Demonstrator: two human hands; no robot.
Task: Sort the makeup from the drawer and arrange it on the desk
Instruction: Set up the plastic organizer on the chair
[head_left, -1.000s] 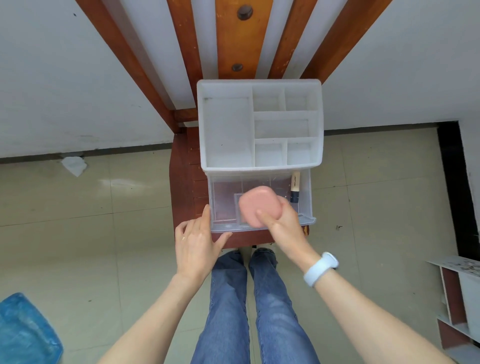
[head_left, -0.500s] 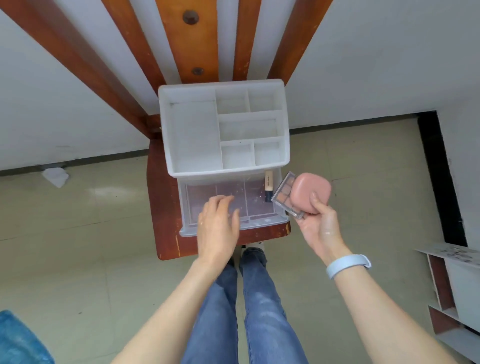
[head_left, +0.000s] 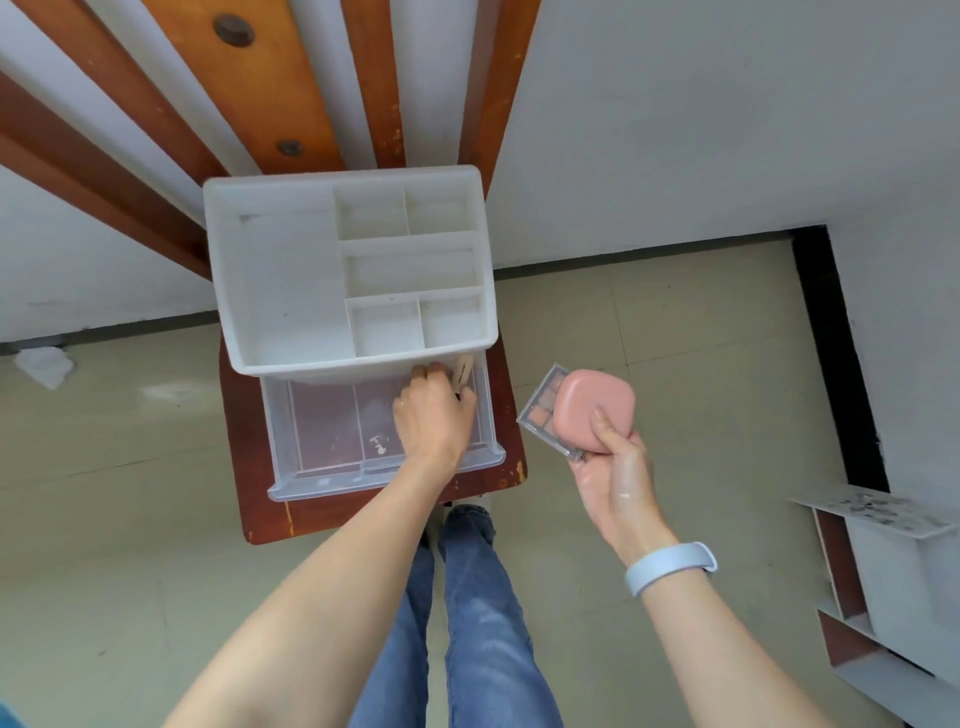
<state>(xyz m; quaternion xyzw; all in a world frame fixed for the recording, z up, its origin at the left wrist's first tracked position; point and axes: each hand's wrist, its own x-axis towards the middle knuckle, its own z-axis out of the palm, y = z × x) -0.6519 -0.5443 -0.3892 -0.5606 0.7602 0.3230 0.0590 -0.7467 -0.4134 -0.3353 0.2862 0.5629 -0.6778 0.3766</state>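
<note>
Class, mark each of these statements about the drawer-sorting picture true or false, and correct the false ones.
1. The right hand holds a pink compact together with a clear eyeshadow palette. True.
2. The left hand rests on the person's knee. False: it reaches into the open clear drawer, at a beige tube.
3. The white organiser tray on top is full of makeup. False: its compartments show nothing inside.
4. The right wrist wears a pale blue band. True.
5. The drawer is shut. False: it is pulled out.
</note>
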